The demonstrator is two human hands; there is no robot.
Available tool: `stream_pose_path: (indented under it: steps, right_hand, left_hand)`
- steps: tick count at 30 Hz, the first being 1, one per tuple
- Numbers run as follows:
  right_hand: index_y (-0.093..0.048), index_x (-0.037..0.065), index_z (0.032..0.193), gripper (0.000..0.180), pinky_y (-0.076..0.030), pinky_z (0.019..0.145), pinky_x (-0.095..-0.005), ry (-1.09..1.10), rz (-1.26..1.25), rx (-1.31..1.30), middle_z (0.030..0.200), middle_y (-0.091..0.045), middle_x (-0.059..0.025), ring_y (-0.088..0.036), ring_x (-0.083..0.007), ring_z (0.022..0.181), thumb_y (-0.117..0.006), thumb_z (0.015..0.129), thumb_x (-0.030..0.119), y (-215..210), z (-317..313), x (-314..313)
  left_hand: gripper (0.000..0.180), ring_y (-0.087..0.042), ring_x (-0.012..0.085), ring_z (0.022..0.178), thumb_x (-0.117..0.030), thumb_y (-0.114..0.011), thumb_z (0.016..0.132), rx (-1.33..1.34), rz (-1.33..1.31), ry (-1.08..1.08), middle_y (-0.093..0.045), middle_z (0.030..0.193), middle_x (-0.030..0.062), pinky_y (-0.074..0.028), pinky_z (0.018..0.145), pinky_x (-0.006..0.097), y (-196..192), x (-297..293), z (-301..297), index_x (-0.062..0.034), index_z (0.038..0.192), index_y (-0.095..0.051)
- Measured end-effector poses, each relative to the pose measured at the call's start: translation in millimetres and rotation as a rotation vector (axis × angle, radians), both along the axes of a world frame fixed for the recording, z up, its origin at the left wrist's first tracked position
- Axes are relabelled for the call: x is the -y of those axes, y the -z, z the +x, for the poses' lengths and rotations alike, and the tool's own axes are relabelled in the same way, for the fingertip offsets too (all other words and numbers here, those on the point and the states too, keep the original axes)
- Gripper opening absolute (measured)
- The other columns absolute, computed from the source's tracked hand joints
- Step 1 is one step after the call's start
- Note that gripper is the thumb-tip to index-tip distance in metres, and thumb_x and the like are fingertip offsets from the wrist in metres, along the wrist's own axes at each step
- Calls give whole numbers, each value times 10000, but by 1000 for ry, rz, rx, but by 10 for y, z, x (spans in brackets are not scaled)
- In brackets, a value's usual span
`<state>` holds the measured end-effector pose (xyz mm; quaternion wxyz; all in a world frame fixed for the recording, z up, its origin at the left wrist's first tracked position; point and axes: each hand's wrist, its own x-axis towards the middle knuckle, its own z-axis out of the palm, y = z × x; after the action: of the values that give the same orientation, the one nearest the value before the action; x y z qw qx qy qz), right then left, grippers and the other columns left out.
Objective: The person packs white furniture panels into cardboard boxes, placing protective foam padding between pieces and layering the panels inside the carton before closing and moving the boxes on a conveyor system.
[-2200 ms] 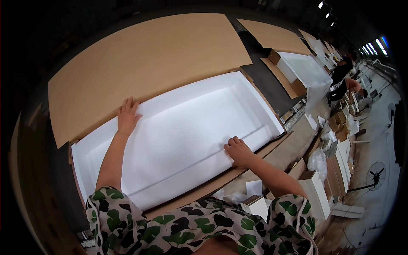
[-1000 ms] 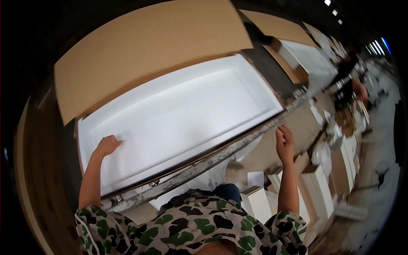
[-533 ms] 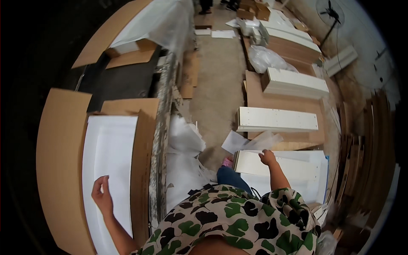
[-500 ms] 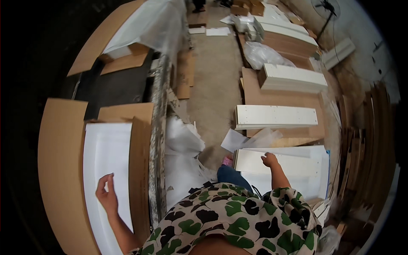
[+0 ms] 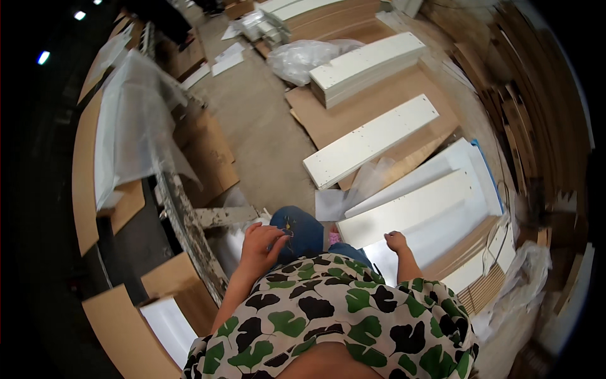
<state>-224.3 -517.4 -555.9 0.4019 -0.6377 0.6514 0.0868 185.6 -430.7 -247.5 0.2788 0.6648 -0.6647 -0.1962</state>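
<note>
My left hand (image 5: 260, 247) hovers beside my denim-covered knee, fingers loosely bent and thumb apart, with nothing in it. My right hand (image 5: 396, 241) is curled into a loose fist near the front edge of a white board (image 5: 407, 208); nothing sticks out of it. That board lies on a white sheet (image 5: 420, 249) at the right. Beyond it rests another long white board (image 5: 372, 139) with small holes, on brown cardboard (image 5: 404, 148). At the lower left stands an open cardboard box (image 5: 120, 325) with a white lining (image 5: 169, 328).
A worn bench edge (image 5: 183, 227) runs along the left, with translucent wrapping (image 5: 145, 120) over a further box. A stack of white boards (image 5: 369, 66) and a clear plastic bag (image 5: 306, 60) lie farther right. Cardboard sheets (image 5: 514, 117) lean at the far right. Another person's legs (image 5: 161, 22) show far off.
The view has turned to the right. My left hand has left the white-lined box and come in by my knee. My right hand is now by the near board's front edge, still curled.
</note>
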Motion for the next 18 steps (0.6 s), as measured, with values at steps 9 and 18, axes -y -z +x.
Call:
stream_pose_path:
  steps: [9,18]
  right_hand:
    - [-663,34,890,390,-471,815,-400,480,84,-31,923,-643,-184,-598,-355,892,-514,818,387,55,729,-200]
    - [-667,45,926,466,-462,834,-406,425,296,-121,958,-634,-190,-595,-360,903,-480,807,455,-161,2105,-241]
  left_hand:
    - [140,-576,301,591,-174,-664,767,-79,283,446,-606,678,136,-450,552,376,795,1703,842,-36,764,-642]
    - [238,-605,348,714,-251,-609,798,-39,542,615,-628,796,176,-478,635,408,1693,3355,1964,-22,847,-650]
